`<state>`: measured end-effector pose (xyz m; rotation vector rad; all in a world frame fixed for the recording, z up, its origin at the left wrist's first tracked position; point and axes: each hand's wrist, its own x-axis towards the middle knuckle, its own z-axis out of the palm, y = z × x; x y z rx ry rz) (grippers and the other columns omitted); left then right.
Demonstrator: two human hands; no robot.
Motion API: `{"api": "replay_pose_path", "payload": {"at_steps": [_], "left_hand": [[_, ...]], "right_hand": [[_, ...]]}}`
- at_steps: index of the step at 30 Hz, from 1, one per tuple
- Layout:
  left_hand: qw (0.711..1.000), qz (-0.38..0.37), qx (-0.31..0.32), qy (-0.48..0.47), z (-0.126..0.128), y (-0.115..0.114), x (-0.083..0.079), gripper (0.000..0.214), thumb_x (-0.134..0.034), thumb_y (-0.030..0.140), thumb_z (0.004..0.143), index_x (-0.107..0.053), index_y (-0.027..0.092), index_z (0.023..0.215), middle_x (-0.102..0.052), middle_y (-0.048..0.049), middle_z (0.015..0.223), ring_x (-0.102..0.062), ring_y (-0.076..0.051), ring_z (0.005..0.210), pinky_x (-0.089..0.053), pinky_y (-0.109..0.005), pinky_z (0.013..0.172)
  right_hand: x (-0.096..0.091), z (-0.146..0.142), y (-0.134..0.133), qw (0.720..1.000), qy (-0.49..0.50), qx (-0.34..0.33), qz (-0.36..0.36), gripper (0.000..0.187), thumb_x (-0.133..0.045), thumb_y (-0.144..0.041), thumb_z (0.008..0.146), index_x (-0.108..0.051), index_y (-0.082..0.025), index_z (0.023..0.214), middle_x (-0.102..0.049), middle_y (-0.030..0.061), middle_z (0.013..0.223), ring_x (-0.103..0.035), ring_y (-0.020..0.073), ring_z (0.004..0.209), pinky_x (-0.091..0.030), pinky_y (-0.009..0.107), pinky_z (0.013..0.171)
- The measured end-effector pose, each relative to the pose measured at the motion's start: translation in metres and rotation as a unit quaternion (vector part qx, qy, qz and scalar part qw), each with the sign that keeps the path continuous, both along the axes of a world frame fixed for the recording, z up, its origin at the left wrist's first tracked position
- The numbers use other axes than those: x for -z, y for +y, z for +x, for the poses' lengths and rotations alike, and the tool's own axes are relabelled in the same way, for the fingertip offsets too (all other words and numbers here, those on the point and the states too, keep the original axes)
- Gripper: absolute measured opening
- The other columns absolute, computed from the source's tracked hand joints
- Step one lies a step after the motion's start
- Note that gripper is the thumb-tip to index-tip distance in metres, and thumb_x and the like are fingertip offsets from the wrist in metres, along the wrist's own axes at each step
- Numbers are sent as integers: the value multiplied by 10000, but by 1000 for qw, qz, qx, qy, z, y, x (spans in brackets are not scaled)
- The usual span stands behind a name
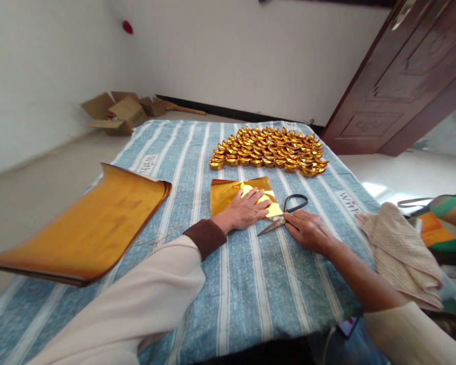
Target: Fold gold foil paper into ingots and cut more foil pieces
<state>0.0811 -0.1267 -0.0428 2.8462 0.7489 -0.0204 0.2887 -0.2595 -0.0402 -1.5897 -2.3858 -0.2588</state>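
My left hand [247, 208] lies flat, fingers spread, on a square sheet of gold foil paper [228, 193] in the middle of the blue striped cloth [251, 284]. My right hand [307, 230] rests on the cloth just right of the sheet, its fingers touching black-handled scissors [289, 210] that lie on the cloth by the sheet's right edge. Beyond the sheet sits a large cluster of folded gold paper ingots [269, 149].
A thick stack of gold-orange paper sheets [87, 228] lies at the left, its edge curling up. A beige cloth [399, 248] and colourful fabric [448, 223] lie at the right. Open cardboard boxes [117, 114] sit on the floor by the wall; a brown door [406, 86] stands at right.
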Motion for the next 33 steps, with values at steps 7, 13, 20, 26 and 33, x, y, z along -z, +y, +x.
{"api": "replay_pose_path", "payload": {"at_steps": [7, 13, 20, 26, 33], "left_hand": [[1000, -5, -6, 5, 0, -3, -6, 480, -228, 479, 978, -398, 334, 1402, -240, -54, 1562, -170, -275, 1429, -101, -543, 1111], [998, -48, -15, 25, 3, 1, -12, 481, -289, 439, 963, -358, 314, 1422, -230, -55, 1565, -169, -276, 1434, -100, -564, 1111], [999, -44, 15, 7, -4, 9, -18, 569, -425, 344, 907, -289, 188, 1437, -270, -121, 1542, -245, -253, 1408, -207, -470, 1113], [995, 65, 12, -70, -19, 6, -17, 378, -495, 463, 900, -557, 163, 1122, -584, -113, 1222, -512, -248, 1152, -345, -379, 1000], [994, 93, 7, -58, -43, 10, -15, 323, -381, 372, 964, -553, 207, 1181, -527, -85, 1340, -455, -230, 1241, -306, -400, 1012]], "right_hand": [[3, 0, -7, 1000, 1, -13, 21, 227, -434, -226, 946, -643, -146, 985, -579, 31, 698, -544, 164, 676, -363, 282, 639], [1, 0, -11, 1000, -4, -9, 19, 214, -434, -211, 941, -637, -156, 983, -587, 31, 703, -554, 167, 682, -376, 284, 640], [4, 0, -11, 1000, -10, -7, 17, 233, -431, -231, 947, -634, -144, 1024, -589, 32, 712, -560, 167, 688, -381, 281, 640], [4, 1, -11, 1000, -4, -12, 21, 238, -435, -238, 947, -637, -141, 1028, -585, 33, 713, -559, 170, 687, -389, 283, 642], [2, 0, -12, 999, 6, -15, 28, 258, -425, -242, 947, -637, -139, 1053, -598, 42, 713, -574, 174, 696, -414, 285, 644]]}}
